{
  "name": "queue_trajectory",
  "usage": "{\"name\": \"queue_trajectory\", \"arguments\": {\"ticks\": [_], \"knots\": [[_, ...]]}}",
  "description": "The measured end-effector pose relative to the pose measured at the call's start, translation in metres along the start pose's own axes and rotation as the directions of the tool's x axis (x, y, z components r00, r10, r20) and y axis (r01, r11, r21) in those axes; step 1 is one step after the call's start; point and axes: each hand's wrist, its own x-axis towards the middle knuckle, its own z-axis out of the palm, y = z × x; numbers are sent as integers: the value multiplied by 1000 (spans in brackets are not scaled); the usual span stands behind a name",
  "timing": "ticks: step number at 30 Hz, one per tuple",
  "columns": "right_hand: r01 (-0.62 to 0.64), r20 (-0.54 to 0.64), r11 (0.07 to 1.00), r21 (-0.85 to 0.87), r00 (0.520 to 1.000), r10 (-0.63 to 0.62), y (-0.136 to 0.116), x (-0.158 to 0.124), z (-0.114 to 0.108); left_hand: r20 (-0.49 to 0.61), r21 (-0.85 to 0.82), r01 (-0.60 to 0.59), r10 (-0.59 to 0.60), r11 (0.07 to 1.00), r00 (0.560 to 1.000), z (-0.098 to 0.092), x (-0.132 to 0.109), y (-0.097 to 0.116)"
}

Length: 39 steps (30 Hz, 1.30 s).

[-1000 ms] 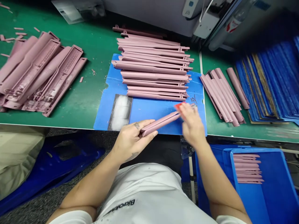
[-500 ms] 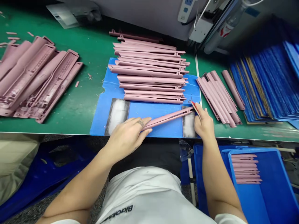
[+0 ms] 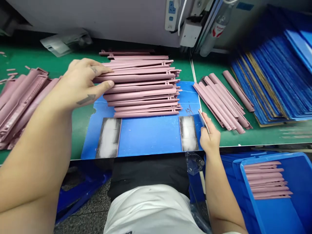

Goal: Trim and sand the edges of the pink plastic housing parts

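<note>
1. While pinching a slim tool [image 3: 203, 121], right hand [image 3: 210, 138] nearly shut on it, at the right edge of a blue plastic mat [image 3: 148, 136].
2. Below that grip, a blue crate [image 3: 249, 195] holding pink strips [image 3: 265, 180].
3. Left of the grip, left hand [image 3: 78, 85] open, fingers spread on a stack of pink plastic parts [image 3: 141, 87], gripping nothing.
4. Just beyond the grip, a pile of pink bars [image 3: 220, 102].

left arm [image 3: 31, 143] cut off at edge
</note>
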Motion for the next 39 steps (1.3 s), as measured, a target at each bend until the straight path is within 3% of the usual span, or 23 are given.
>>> {"name": "queue_trajectory", "arguments": {"ticks": [2, 5, 7, 10, 12, 15, 18, 20, 22, 25, 28, 30, 33, 36, 39], "knots": [[18, 24, 1000, -1, 1000, -18, -1, -1, 0, -14, 174, -30, 33, 984, 999, 10, 2, 15], [40, 57, 999, 16, 998, -41, -3, -2, -2, -63, 278, -180, 205, 943, 977, 36, 9, 63], [30, 47, 999, 41, 998, -32, -3, -2, -3, 42, 235, -353, 353, 906, 935, 64, 23, 103], [1, -6, 993, 116, 1000, 0, -4, -2, -5, 234, 135, -480, 443, 867, 865, 123, 59, 159], [-17, -50, 983, 184, 998, 27, -5, -3, -6, 323, 102, -482, 430, 870, 843, 168, 88, 191], [-58, -107, 964, 261, 990, 89, -9, -7, -11, 440, 181, -404, 294, 897, 849, 224, 129, 221], [-132, -141, 949, 288, 974, 178, -9, -18, -23, 466, 211, -385, 254, 898, 847, 249, 154, 231], [-186, -167, 940, 285, 956, 240, -6, -28, -36, 485, 203, -421, 283, 884, 828, 246, 156, 231], [-215, -209, 936, 278, 938, 277, -1, -38, -50, 514, 185, -484, 336, 855, 789, 227, 145, 230], [-200, -271, 943, 265, 923, 272, 2, -48, -72, 577, 182, -548, 362, 817, 732, 180, 106, 224], [-193, -267, 965, 175, 935, 235, -4, -55, -85, 610, 120, -476, 314, 871, 728, 123, 48, 206], [-145, -208, 987, 65, 966, 156, -9, -57, -84, 596, -13, -341, 281, 940, 752, 90, 6, 187], [77, -71, 993, -89, 994, -84, -9, -53, -71, 540, -173, -52, 139, 984, 830, 64, -56, 161], [210, 87, 955, -211, 977, -196, -7, -39, -46, 430, -324, 157, -2, 933, 903, 64, -106, 149], [222, 163, 924, -311, 970, -178, -36, -32, -17, 301, -461, 227, -89, 858, 949, 74, -138, 157]]}}
